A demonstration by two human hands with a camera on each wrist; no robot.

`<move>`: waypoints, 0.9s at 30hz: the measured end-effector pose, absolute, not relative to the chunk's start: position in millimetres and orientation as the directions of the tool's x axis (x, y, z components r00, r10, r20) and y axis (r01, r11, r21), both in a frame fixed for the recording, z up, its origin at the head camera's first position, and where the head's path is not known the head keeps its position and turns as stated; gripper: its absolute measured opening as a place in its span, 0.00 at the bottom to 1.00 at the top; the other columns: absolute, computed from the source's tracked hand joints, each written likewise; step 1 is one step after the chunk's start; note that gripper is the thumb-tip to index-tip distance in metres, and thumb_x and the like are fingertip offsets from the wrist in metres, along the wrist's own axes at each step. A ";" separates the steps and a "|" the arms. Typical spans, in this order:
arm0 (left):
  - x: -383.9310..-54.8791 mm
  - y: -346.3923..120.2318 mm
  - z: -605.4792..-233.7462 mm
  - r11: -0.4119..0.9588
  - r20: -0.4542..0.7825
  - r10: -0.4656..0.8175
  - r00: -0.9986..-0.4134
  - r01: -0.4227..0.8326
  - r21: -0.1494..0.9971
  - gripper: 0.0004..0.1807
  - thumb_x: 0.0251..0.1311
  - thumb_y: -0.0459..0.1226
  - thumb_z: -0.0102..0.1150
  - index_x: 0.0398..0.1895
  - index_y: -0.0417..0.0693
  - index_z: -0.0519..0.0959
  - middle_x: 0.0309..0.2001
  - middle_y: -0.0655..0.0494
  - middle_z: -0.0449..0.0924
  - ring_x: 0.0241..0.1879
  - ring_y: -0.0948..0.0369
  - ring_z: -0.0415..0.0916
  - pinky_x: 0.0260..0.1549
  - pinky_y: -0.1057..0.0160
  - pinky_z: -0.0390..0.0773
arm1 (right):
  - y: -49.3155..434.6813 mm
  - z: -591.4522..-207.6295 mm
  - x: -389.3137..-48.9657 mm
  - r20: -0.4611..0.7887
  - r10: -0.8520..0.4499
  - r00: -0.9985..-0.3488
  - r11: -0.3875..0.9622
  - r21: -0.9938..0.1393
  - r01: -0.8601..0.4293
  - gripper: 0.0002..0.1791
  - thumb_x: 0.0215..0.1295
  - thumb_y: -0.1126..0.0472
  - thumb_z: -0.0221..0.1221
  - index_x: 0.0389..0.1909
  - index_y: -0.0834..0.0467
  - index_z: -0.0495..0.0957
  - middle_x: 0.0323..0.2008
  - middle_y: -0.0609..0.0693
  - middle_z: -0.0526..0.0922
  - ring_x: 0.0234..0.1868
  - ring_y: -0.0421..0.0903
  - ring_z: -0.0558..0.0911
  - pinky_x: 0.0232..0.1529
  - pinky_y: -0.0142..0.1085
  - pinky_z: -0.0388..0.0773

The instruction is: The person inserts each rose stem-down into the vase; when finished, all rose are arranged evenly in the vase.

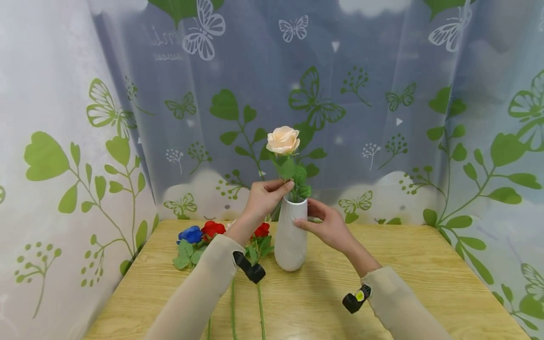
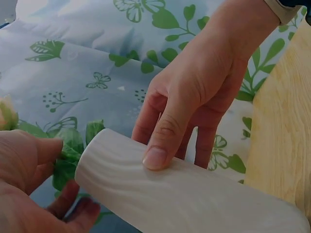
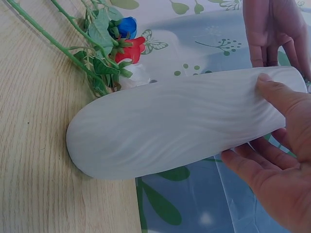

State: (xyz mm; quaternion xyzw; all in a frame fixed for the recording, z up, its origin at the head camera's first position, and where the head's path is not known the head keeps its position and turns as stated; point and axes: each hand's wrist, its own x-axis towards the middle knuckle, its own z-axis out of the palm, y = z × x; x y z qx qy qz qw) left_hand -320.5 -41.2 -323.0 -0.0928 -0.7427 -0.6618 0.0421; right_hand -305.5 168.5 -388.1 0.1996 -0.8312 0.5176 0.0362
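Observation:
A white vase [image 1: 290, 243] with a wavy relief stands upright on the table. One cream-peach rose [image 1: 283, 140] rises from its mouth, with green leaves [image 2: 68, 150] just over the rim. The left hand [image 1: 268, 197] pinches the rose's stem between thumb and fingers, close above the vase mouth. Lower down, the right hand [image 1: 326, 225] grips the upper part of the vase, thumb on the near side and fingers around the far side. In the right wrist view, the right hand's thumb [image 3: 277, 92] lies along the ridged wall. The stem's lower end is hidden inside the vase.
Left of the vase, a blue rose [image 1: 191, 234], red roses [image 1: 213, 229] and a white flower [image 3: 135, 75] lie on the wooden table [image 1: 382, 283], stems toward the near edge. The left forearm partly covers them. A patterned curtain [image 1: 365, 71] hangs behind and at both sides.

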 end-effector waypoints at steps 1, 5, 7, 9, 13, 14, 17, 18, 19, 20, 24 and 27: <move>-320.2 -40.9 -323.0 0.124 0.187 0.086 -0.979 0.196 0.973 0.21 0.70 0.45 0.70 0.60 0.43 0.86 0.60 0.46 0.86 0.67 0.49 0.79 0.67 0.46 0.80 | 168.3 -388.1 -305.4 0.266 -0.292 -0.919 0.386 -0.846 -0.367 0.46 0.70 0.52 0.71 0.81 0.60 0.60 0.70 0.62 0.78 0.70 0.62 0.79 0.64 0.56 0.83; -319.3 -41.6 -323.7 0.165 0.187 0.095 -0.978 0.201 0.966 0.21 0.70 0.45 0.70 0.59 0.43 0.87 0.60 0.45 0.86 0.66 0.47 0.79 0.66 0.45 0.81 | 167.4 -387.9 -305.4 0.269 -0.288 -0.919 0.389 -0.844 -0.369 0.44 0.69 0.52 0.71 0.80 0.59 0.62 0.69 0.61 0.78 0.69 0.61 0.79 0.63 0.54 0.84; -319.8 -42.6 -325.1 0.189 0.190 0.101 -0.977 0.206 0.960 0.20 0.70 0.44 0.69 0.58 0.42 0.87 0.61 0.44 0.86 0.66 0.47 0.80 0.65 0.45 0.81 | 166.9 -387.6 -305.2 0.274 -0.284 -0.919 0.391 -0.842 -0.372 0.43 0.69 0.51 0.71 0.79 0.59 0.65 0.68 0.61 0.79 0.69 0.61 0.80 0.63 0.54 0.84; -320.2 -43.7 -326.9 0.211 0.187 0.110 -0.976 0.207 0.955 0.19 0.70 0.44 0.69 0.56 0.41 0.88 0.61 0.44 0.85 0.66 0.46 0.80 0.64 0.45 0.82 | 166.8 -387.7 -305.2 0.272 -0.279 -0.921 0.397 -0.841 -0.368 0.43 0.69 0.51 0.71 0.79 0.58 0.65 0.68 0.60 0.79 0.68 0.61 0.80 0.62 0.53 0.85; -320.1 -44.3 -329.1 0.241 0.180 0.113 -0.977 0.203 0.949 0.18 0.69 0.45 0.70 0.54 0.42 0.89 0.60 0.45 0.86 0.65 0.46 0.81 0.62 0.45 0.84 | 166.5 -387.5 -305.0 0.263 -0.276 -0.925 0.408 -0.839 -0.360 0.47 0.69 0.49 0.71 0.81 0.61 0.61 0.68 0.62 0.79 0.69 0.61 0.80 0.63 0.55 0.84; -319.9 -44.1 -329.1 0.243 0.175 0.115 -0.978 0.199 0.949 0.19 0.68 0.45 0.71 0.54 0.43 0.89 0.60 0.45 0.86 0.64 0.46 0.81 0.62 0.45 0.84 | 166.6 -387.7 -305.3 0.257 -0.276 -0.926 0.409 -0.841 -0.355 0.48 0.69 0.49 0.71 0.81 0.61 0.59 0.68 0.62 0.79 0.69 0.61 0.80 0.63 0.55 0.84; -319.9 -43.1 -328.7 0.243 0.165 0.126 -0.978 0.191 0.951 0.20 0.67 0.46 0.72 0.55 0.43 0.89 0.59 0.45 0.87 0.64 0.47 0.81 0.61 0.46 0.84 | 166.8 -388.0 -305.2 0.257 -0.282 -0.924 0.406 -0.841 -0.358 0.48 0.69 0.50 0.71 0.82 0.61 0.59 0.68 0.62 0.79 0.69 0.62 0.79 0.63 0.56 0.83; -320.3 -42.9 -328.6 0.245 0.162 0.132 -0.978 0.190 0.951 0.20 0.66 0.46 0.73 0.55 0.43 0.89 0.59 0.45 0.87 0.64 0.47 0.81 0.61 0.46 0.85 | 167.0 -388.2 -305.1 0.258 -0.284 -0.923 0.403 -0.841 -0.360 0.48 0.69 0.50 0.71 0.82 0.61 0.59 0.68 0.62 0.79 0.69 0.62 0.79 0.63 0.56 0.83; -320.6 -42.8 -328.4 0.246 0.158 0.139 -0.978 0.188 0.951 0.20 0.66 0.46 0.73 0.55 0.43 0.89 0.59 0.45 0.87 0.64 0.47 0.82 0.60 0.47 0.85 | 167.2 -388.4 -305.2 0.260 -0.285 -0.923 0.402 -0.841 -0.361 0.47 0.69 0.50 0.71 0.82 0.60 0.59 0.68 0.62 0.79 0.69 0.61 0.80 0.63 0.55 0.84; -321.3 -42.8 -328.7 0.247 0.154 0.148 -0.977 0.188 0.951 0.20 0.66 0.46 0.73 0.54 0.44 0.89 0.58 0.45 0.88 0.63 0.47 0.82 0.59 0.47 0.86 | 167.5 -388.6 -305.4 0.262 -0.286 -0.922 0.401 -0.841 -0.363 0.47 0.69 0.50 0.71 0.82 0.60 0.60 0.68 0.62 0.79 0.69 0.61 0.80 0.63 0.55 0.84; -324.1 -45.8 -331.5 0.231 0.150 0.199 -0.968 0.195 0.953 0.19 0.66 0.47 0.73 0.53 0.47 0.90 0.54 0.48 0.90 0.56 0.52 0.86 0.48 0.54 0.89 | 167.8 -388.6 -305.4 0.262 -0.289 -0.921 0.394 -0.844 -0.364 0.46 0.69 0.51 0.71 0.82 0.59 0.60 0.68 0.61 0.79 0.69 0.61 0.80 0.63 0.55 0.84; -324.8 -50.1 -333.8 0.189 0.173 0.234 -0.957 0.219 0.957 0.17 0.66 0.46 0.73 0.53 0.46 0.90 0.52 0.48 0.91 0.50 0.55 0.87 0.43 0.58 0.89 | 168.0 -387.9 -305.4 0.267 -0.288 -0.920 0.394 -0.842 -0.368 0.46 0.69 0.51 0.71 0.81 0.60 0.60 0.68 0.62 0.79 0.69 0.61 0.80 0.63 0.55 0.84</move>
